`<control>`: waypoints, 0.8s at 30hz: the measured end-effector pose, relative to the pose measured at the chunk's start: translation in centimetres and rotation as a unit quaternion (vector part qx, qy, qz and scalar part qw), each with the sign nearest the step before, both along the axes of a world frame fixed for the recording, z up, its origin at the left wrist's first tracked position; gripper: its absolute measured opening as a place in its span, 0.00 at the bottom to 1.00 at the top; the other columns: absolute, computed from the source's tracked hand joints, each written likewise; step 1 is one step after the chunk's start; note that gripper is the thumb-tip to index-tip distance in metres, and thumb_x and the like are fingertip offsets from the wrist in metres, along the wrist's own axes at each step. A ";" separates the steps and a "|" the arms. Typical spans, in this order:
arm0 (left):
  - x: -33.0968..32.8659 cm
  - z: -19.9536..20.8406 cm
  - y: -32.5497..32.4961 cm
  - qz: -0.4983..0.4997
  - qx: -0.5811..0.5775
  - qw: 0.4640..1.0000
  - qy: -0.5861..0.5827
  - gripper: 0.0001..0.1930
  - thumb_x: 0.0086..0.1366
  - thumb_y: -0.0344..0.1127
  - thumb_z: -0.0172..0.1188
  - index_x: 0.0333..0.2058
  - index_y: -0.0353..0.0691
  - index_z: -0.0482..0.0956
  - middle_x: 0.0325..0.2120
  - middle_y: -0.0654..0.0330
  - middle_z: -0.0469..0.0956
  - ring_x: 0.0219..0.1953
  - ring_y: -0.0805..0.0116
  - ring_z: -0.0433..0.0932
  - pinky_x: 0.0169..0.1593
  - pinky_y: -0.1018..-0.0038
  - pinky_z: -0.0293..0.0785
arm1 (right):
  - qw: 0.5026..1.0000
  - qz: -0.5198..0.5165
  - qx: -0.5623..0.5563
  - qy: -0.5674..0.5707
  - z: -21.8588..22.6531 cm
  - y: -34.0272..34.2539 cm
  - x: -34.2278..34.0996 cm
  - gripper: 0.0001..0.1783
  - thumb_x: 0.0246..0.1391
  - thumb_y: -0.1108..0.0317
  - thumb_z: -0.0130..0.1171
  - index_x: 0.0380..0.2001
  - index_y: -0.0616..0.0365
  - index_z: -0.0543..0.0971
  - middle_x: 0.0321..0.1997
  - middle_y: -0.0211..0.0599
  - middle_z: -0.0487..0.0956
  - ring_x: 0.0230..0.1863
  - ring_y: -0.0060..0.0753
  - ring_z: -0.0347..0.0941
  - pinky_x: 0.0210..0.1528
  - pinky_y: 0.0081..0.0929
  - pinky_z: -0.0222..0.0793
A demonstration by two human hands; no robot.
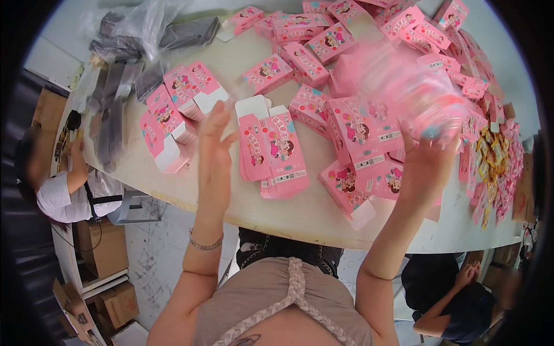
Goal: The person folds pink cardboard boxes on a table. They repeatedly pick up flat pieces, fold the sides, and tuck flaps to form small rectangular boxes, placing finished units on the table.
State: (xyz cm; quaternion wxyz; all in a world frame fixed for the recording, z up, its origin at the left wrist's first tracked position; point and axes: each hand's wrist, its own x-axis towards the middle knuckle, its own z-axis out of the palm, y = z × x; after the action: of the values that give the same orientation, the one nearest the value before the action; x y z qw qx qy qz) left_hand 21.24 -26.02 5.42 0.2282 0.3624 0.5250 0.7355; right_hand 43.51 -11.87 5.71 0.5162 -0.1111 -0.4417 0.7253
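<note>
My left hand (pixel 216 158) is raised over the near side of the table, its fingers stretched upward and nothing held. Just right of it lie two stacks of flattened pink cartons (pixel 283 154) with white flaps. My right hand (pixel 426 164) reaches over the pile of pink boxes. Its fingertips are smeared by motion and meet a blurred pink shape (pixel 433 109), so whether it grips this cannot be told. Beneath and left of that hand, several closed pink boxes (pixel 356 130) with a cartoon print lean on each other.
More pink boxes (pixel 332 40) heap toward the back right. Left stand further pink cartons (pixel 164 118) and dark strips in clear plastic (pixel 112 124). Gold and pink wrapped packets (pixel 493 167) lie at the right edge. One person (pixel 75 190) sits left, another (pixel 456 305) right.
</note>
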 end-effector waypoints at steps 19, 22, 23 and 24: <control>-1.0 -1.6 3.4 -0.026 -0.092 0.958 -0.271 0.22 0.67 0.33 0.44 0.58 0.33 0.57 0.50 0.54 0.69 0.52 0.68 0.68 0.57 0.67 0.63 | 0.841 0.095 0.350 -0.402 0.0 -3.7 -5.8 0.29 0.49 0.70 0.62 0.55 0.63 0.67 0.45 0.47 0.71 0.38 0.46 0.74 0.38 0.37 0.71; 1.1 -1.0 3.7 -0.092 -0.087 0.981 -0.150 0.23 0.67 0.33 0.42 0.60 0.35 0.55 0.50 0.50 0.70 0.53 0.64 0.70 0.55 0.65 0.67 | 0.858 0.088 0.273 -0.425 2.3 -4.1 -5.5 0.35 0.49 0.70 0.62 0.60 0.62 0.61 0.50 0.46 0.69 0.44 0.42 0.72 0.44 0.34 0.69; 1.7 -0.9 3.6 -0.119 -0.076 0.985 -0.098 0.24 0.68 0.34 0.42 0.61 0.36 0.54 0.51 0.48 0.69 0.54 0.62 0.70 0.54 0.64 0.69 | 0.851 0.060 0.307 -0.422 2.4 -4.4 -5.9 0.38 0.49 0.71 0.61 0.62 0.62 0.57 0.53 0.44 0.68 0.47 0.38 0.70 0.48 0.30 0.67; 1.7 -0.5 3.6 -0.146 -0.051 0.979 -0.132 0.25 0.68 0.34 0.43 0.62 0.36 0.54 0.51 0.48 0.69 0.54 0.61 0.70 0.55 0.63 0.68 | 0.862 0.019 0.303 -0.406 2.4 -4.3 -6.2 0.40 0.49 0.71 0.62 0.63 0.62 0.56 0.54 0.45 0.68 0.49 0.38 0.69 0.49 0.29 0.66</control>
State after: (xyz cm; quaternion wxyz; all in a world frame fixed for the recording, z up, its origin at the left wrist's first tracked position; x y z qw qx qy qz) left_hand 22.95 -22.37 4.93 0.4187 0.3224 0.4688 0.7078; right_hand 37.34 -16.14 8.08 0.2848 -0.2254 -0.8125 0.4559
